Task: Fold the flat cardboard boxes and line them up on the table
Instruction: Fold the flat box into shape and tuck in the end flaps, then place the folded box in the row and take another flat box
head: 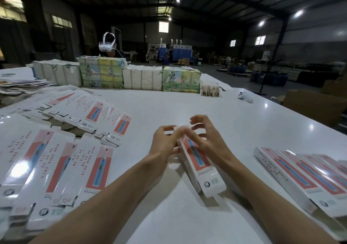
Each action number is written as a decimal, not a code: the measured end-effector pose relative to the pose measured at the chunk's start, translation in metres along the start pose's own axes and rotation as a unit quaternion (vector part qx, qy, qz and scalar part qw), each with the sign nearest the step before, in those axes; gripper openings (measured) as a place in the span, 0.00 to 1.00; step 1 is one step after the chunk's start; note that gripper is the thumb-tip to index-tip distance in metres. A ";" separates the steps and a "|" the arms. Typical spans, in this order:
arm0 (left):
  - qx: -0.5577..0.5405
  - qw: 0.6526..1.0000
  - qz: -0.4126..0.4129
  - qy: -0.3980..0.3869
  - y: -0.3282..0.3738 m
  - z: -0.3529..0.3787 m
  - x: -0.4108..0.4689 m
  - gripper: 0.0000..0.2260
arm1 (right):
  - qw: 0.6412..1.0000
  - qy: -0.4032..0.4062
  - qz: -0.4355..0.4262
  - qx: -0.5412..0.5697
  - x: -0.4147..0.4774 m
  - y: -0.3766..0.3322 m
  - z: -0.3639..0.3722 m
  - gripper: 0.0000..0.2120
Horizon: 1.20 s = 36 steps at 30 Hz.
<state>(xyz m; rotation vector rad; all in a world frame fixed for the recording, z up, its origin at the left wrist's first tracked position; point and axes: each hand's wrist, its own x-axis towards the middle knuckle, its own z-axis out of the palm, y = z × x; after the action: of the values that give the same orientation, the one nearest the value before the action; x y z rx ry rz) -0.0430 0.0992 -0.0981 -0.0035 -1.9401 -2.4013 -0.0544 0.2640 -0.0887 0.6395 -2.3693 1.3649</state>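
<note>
A long white box with a red panel and a blue toothbrush picture (201, 165) is held over the white table (187, 104), its near end flap open. My left hand (165, 143) grips the box's far end from the left. My right hand (205, 137) holds the same end from the right, fingers curled over the top flap. Many flat unfolded boxes (62, 149) lie spread at the left. A row of folded boxes (304, 176) lies side by side at the right.
Bundled stacks of packaging (116, 74) stand along the table's far side. A person wearing a white headset (107, 43) sits behind them. A white controller (245, 97) lies at the far right. Brown cartons (315, 106) stand past the table's right edge.
</note>
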 end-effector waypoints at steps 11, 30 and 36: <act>-0.061 0.996 -0.036 0.052 0.007 -0.008 -0.001 0.15 | 0.940 -0.101 -0.059 -0.321 -0.018 -0.032 0.006 0.20; 0.169 0.983 0.033 -0.069 -0.005 0.009 -0.015 0.06 | 0.807 -0.018 0.224 -0.546 -0.117 0.003 -0.105 0.23; 0.196 0.976 0.043 -0.081 -0.004 0.008 -0.017 0.06 | 0.792 -0.003 0.234 -0.564 -0.114 -0.008 -0.118 0.20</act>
<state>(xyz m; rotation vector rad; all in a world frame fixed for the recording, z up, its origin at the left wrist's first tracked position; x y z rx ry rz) -0.0267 0.1090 -0.1013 -0.2672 -2.3979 -1.9812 0.0534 0.3882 -0.0813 -0.3151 -2.8321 -0.1475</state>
